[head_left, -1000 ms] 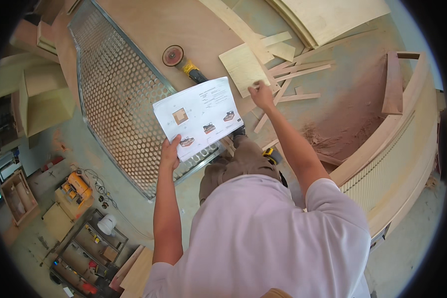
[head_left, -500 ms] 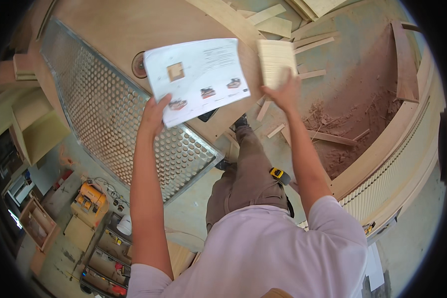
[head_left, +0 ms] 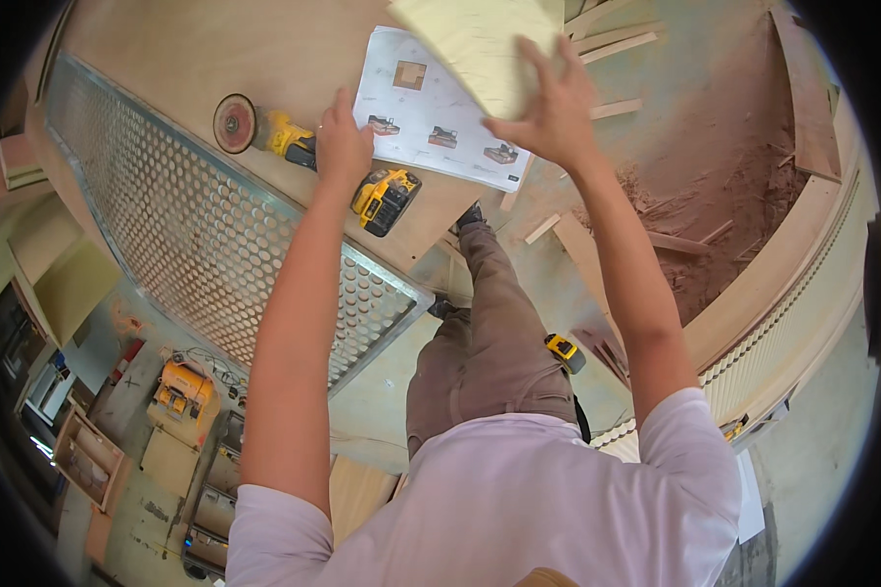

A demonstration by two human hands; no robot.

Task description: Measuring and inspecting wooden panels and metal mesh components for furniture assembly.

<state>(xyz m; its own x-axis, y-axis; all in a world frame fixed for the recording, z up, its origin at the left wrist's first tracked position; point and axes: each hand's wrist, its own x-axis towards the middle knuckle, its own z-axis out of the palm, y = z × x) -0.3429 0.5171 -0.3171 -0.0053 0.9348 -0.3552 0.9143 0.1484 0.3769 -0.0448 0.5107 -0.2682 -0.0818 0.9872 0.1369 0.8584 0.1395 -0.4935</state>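
Workshop worktop (head_left: 166,59) of pale plywood carries a white printed instruction sheet (head_left: 439,122). Left hand (head_left: 341,145) pinches its near-left edge. Right hand (head_left: 550,110), fingers spread, grips a pale square wooden panel (head_left: 480,49) over the sheet's right side.

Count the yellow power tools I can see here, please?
2, maybe more hidden. A yellow angle grinder lies on the wooden board beside the left hand; another yellow tool sits on the floor at lower left, below the perforated metal sheet.
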